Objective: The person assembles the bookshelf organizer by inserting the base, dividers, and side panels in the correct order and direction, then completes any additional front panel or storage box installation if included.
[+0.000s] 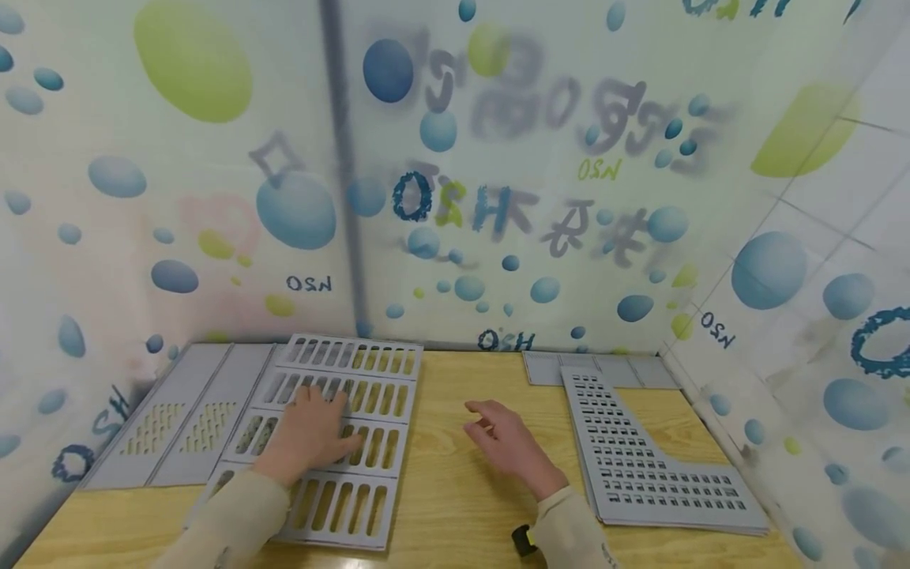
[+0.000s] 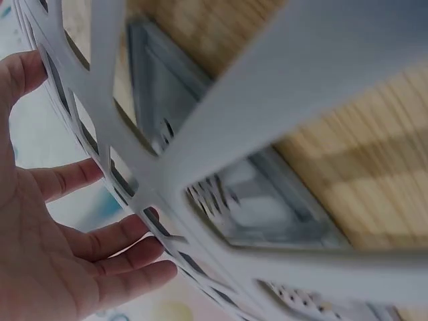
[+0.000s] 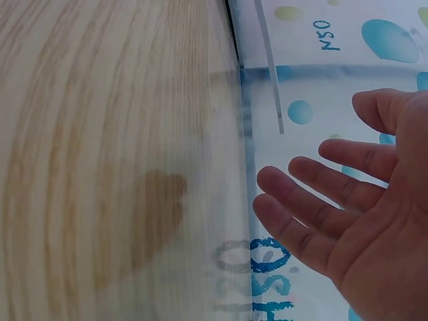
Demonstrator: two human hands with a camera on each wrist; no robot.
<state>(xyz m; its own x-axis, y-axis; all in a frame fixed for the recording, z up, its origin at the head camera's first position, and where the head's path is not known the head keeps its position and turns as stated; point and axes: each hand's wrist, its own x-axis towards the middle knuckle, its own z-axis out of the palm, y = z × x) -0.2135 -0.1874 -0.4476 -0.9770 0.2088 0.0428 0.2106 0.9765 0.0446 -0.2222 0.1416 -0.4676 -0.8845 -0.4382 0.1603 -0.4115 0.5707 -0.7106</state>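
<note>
A grey, flat rectangular panel with rows of long slots (image 1: 377,421) is seen between the left edge and middle of the wood-grain table (image 1: 455,498). It is touched by the left hand (image 1: 309,438), fingers spread; the right hand (image 1: 508,442) is held, fingers loosely extended, above the table.

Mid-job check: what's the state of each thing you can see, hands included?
Left hand: fingers touching the grey slotted panel.
Right hand: above the wooden table, holding nothing.
Grey slotted panel: partly covering the slant-holed panel.
Slant-holed panel: on the table, partly covered.
L-shaped perforated panel: lying over the plain grey strip.
Plain grey strip: partly covered.
Black wristband: worn, right wrist.
</note>
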